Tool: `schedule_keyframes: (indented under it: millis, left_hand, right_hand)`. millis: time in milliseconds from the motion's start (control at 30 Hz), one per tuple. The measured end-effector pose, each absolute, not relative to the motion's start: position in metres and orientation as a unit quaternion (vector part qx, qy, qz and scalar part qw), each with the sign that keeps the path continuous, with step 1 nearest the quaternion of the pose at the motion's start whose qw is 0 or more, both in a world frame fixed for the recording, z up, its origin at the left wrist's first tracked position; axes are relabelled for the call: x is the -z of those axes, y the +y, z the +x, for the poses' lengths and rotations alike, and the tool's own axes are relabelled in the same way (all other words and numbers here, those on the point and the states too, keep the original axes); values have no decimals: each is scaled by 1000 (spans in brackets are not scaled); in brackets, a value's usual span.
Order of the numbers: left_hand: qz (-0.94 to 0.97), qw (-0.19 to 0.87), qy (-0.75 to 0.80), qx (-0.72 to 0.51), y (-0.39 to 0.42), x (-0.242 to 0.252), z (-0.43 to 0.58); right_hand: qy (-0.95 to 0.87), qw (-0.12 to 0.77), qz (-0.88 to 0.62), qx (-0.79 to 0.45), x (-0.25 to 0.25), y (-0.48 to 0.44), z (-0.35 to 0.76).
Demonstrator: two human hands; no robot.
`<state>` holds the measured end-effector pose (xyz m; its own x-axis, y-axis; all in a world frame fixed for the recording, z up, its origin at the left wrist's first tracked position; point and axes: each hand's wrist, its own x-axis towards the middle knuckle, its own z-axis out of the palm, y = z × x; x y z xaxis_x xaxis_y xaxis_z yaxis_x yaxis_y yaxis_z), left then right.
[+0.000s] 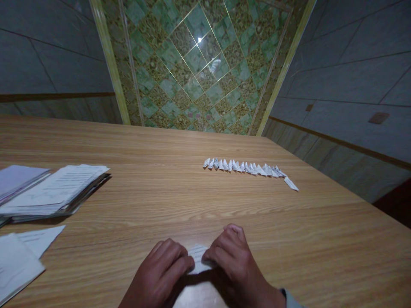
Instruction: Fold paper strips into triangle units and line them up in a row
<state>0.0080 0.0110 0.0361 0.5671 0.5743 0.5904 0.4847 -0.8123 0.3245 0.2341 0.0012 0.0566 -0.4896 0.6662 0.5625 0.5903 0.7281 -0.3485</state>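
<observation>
Between my two hands is a small folded piece of printed paper [198, 256], close to the table's near side. My left hand [165, 267] grips its left end, thumb and curled fingers pressed on it. On the right end, my right hand [234, 259] pinches the paper with its fingers bent. Parts of the paper are hidden under the fingers. Farther off, to the right of centre, a row of several small folded paper pieces [239, 166] stretches across the table. One longer folded strip [291, 184] lies at the right end of that row.
At the left, a stack of printed sheets [61, 190] lies beside a lilac-topped pile [19, 179]. Loose paper sheets [19, 267] lie nearer, at the lower left. The wooden table [144, 192] reaches toward a green tiled wall [192, 64], with grey walls on both sides.
</observation>
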Motion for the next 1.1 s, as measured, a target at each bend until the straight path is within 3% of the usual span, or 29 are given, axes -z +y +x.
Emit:
schedule_keyframes:
  millis: [167, 367, 667, 1100]
  left_hand:
    - [897, 3, 315, -310, 12, -24, 9]
    - [902, 58, 360, -231, 9, -15, 10]
    - [884, 121, 393, -222, 12, -31, 3]
    - [843, 180, 454, -226, 17, -33, 1]
  right_hand:
    - [-876, 290, -386, 17, -47, 2, 232]
    - [-890, 186, -414, -35, -49, 0, 231]
    - [-851, 210, -457, -152, -53, 1, 234]
    - [-802, 221, -524, -182, -50, 4, 232]
